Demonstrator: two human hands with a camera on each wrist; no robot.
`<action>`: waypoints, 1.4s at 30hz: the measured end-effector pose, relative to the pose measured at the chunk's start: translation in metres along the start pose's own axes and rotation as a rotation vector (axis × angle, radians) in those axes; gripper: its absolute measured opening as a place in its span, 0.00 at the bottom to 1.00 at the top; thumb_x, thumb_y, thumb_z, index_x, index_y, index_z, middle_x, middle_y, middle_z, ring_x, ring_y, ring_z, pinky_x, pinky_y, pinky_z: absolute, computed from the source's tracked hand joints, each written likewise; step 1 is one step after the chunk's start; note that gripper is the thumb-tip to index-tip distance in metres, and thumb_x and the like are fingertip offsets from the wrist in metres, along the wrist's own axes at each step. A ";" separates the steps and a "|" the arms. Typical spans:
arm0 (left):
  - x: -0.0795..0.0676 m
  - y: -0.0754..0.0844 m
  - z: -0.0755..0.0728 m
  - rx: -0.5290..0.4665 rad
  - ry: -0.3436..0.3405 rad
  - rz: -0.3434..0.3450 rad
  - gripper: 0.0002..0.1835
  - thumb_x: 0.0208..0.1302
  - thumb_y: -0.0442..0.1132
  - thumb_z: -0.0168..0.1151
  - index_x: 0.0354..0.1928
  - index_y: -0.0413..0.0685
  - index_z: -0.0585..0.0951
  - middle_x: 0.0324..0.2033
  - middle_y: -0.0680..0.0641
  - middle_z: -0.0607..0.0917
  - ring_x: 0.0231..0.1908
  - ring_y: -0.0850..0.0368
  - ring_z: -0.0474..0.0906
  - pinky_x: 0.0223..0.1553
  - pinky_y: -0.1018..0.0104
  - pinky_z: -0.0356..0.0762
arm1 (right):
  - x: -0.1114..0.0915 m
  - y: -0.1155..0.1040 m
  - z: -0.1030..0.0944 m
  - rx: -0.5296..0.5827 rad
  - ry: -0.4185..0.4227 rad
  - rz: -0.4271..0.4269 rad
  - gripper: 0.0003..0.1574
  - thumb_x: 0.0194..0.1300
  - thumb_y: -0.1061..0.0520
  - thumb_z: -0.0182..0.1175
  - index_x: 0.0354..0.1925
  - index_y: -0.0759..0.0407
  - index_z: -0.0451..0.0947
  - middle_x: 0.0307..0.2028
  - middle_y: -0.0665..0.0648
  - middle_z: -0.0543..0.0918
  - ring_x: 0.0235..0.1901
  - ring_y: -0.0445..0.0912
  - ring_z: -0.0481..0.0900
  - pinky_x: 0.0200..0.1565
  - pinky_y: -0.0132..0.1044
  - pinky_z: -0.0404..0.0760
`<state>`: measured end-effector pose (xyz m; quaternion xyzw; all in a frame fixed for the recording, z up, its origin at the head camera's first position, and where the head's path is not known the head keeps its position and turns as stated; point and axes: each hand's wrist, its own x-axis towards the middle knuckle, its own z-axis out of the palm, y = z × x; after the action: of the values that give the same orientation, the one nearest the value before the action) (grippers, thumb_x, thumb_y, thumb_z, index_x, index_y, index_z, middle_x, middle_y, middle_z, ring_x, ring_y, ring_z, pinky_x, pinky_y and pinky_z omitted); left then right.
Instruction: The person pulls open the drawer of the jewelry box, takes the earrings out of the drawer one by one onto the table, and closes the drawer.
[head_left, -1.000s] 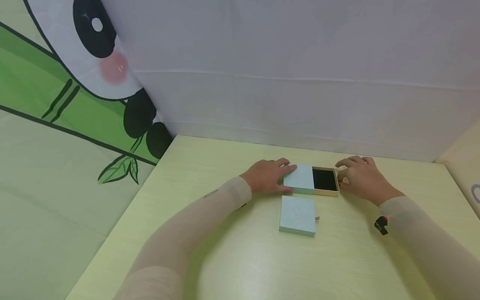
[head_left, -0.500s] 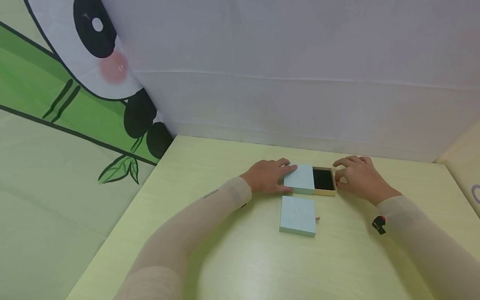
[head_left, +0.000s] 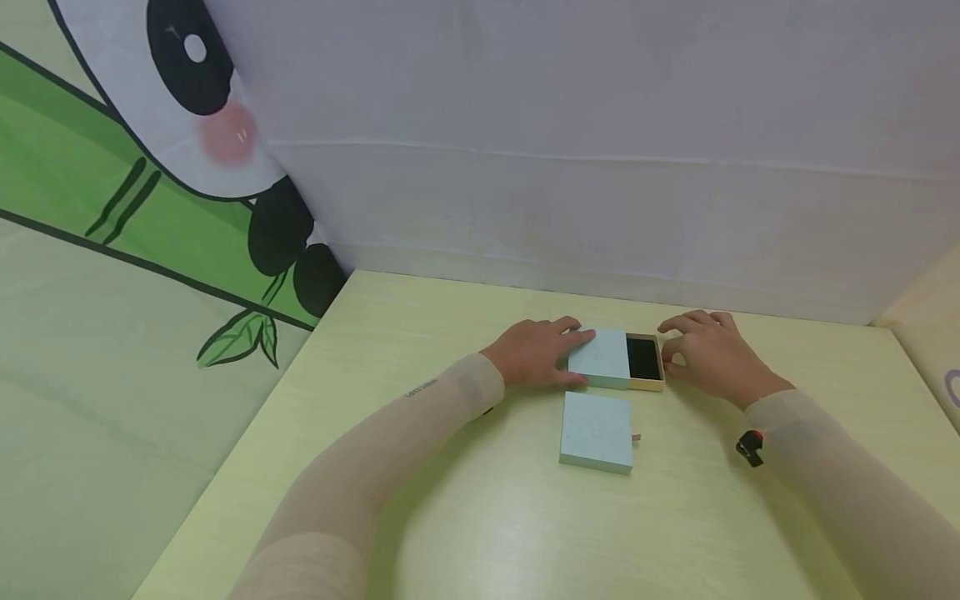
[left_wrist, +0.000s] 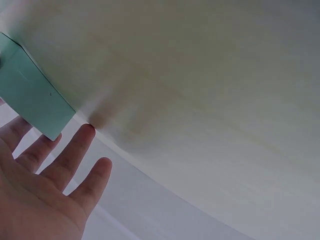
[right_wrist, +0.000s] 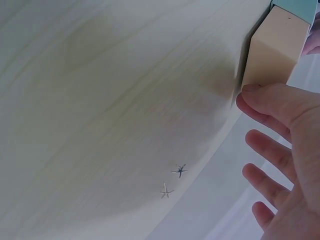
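A light blue drawer box lies near the table's back, its tan drawer partly out to the right. Black lining shows inside the drawer. My left hand holds the blue sleeve from the left, thumb along the near side and a finger on top. In the left wrist view the other fingers spread by the blue sleeve. My right hand touches the drawer's outer end; in the right wrist view thumb and index tips press the tan end. Whether a ribbon sits between them is hidden.
A second light blue box, shut, lies nearer me with a small pinkish tab on its right. The pale wooden table meets a white cloth backdrop behind. Two small star-shaped marks show on the table in the right wrist view.
My right hand has moved left with the drawer, which slid further into the blue sleeve. Less of the black lining shows. The left hand and the second box have stayed put.
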<state>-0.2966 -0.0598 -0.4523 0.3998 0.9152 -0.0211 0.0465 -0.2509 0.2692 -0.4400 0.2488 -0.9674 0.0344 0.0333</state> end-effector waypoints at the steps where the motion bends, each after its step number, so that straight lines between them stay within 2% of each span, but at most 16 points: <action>1: 0.000 0.000 0.000 0.001 0.001 0.000 0.49 0.83 0.78 0.61 0.96 0.67 0.64 0.89 0.51 0.74 0.70 0.51 0.92 0.70 0.56 0.90 | 0.001 0.000 0.000 0.002 0.000 -0.001 0.09 0.74 0.58 0.79 0.35 0.45 0.95 0.69 0.65 0.91 0.75 0.70 0.82 0.75 0.78 0.73; 16: 0.002 0.000 0.000 -0.006 0.000 -0.013 0.50 0.83 0.78 0.62 0.96 0.68 0.64 0.89 0.52 0.74 0.69 0.51 0.92 0.69 0.56 0.90 | 0.011 -0.005 0.002 0.026 0.006 -0.021 0.09 0.75 0.58 0.79 0.36 0.44 0.96 0.69 0.64 0.91 0.75 0.70 0.82 0.74 0.77 0.73; 29: 0.006 -0.001 0.001 -0.013 -0.002 -0.023 0.49 0.83 0.78 0.62 0.96 0.68 0.64 0.89 0.52 0.74 0.71 0.51 0.91 0.73 0.54 0.89 | 0.020 -0.011 0.001 0.053 -0.019 -0.011 0.08 0.77 0.57 0.77 0.38 0.45 0.98 0.70 0.64 0.91 0.76 0.71 0.80 0.74 0.77 0.72; 42: 0.008 0.000 -0.003 -0.024 -0.001 -0.024 0.49 0.83 0.78 0.62 0.96 0.67 0.64 0.88 0.51 0.74 0.70 0.51 0.91 0.73 0.54 0.89 | 0.030 -0.015 0.006 0.072 0.004 -0.031 0.07 0.77 0.57 0.77 0.41 0.47 0.99 0.71 0.64 0.90 0.76 0.71 0.80 0.74 0.76 0.72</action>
<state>-0.3023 -0.0542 -0.4505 0.3883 0.9200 -0.0111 0.0516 -0.2703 0.2407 -0.4430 0.2646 -0.9615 0.0691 0.0267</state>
